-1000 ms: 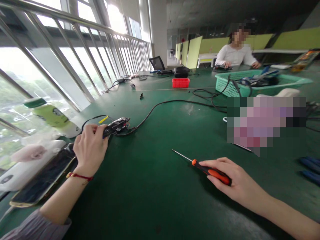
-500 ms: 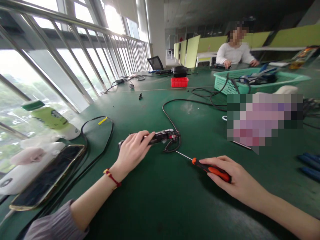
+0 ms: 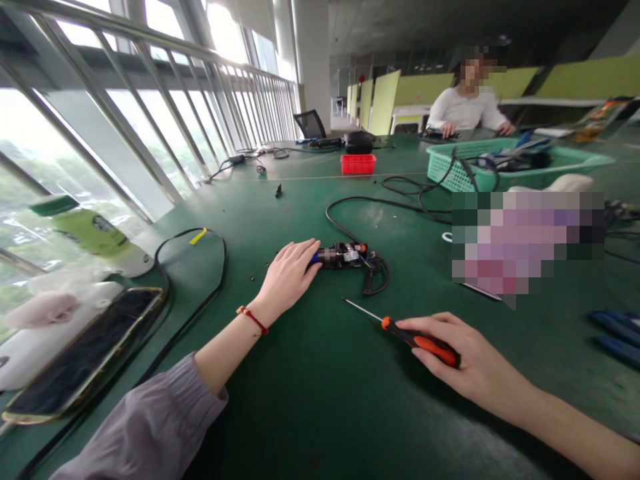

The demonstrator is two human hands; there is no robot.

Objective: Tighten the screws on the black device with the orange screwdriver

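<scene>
My left hand point(image 3: 293, 270) lies over the rear of an opened corded electric device point(image 3: 345, 256), its fingers wrapped round it. The device rests on the green table, with a blue part, a metal cylinder, a small red piece and thin wires showing. Its back end is hidden under my palm. From its right end a black cord point(image 3: 386, 277) loops round and runs away behind. My right hand point(image 3: 455, 350) is closed on the black and orange handle of a screwdriver point(image 3: 417, 340). The screwdriver's tip points left, below the device and apart from it.
A phone point(image 3: 85, 353), a bottle point(image 3: 95, 233) and a looped black cable point(image 3: 220, 273) lie at left. Further back are a red basket point(image 3: 358, 165) and a green basket point(image 3: 450, 170) with tools. Blue handles point(image 3: 617, 333) lie at right. Another person point(image 3: 467, 107) sits across the table.
My left hand has shifted right and slightly up with the device, which has turned so its inner parts and blue part show. The screwdriver in my right hand has barely moved.
</scene>
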